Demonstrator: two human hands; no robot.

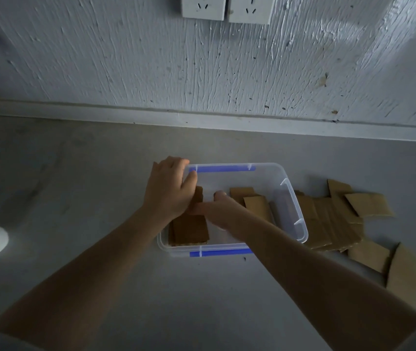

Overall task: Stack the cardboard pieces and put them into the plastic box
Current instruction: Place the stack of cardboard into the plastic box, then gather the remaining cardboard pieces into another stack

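Cardboard stack (190, 230) in one plastic box (300, 224); two hands' grip: left hand (169, 191), right hand (221, 211) holding it.

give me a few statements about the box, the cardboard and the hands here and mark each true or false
1. Both hands are inside the plastic box. True: the left hand and right hand meet over the cardboard stack at its left end.
2. The box has red strips on its rim. False: the strips are blue.
3. Loose cardboard pieces lie on the floor right of the box. True.
4. The lid is on the box. False: it is open, with no lid in view.
5. Two wall sockets are above the box. True.
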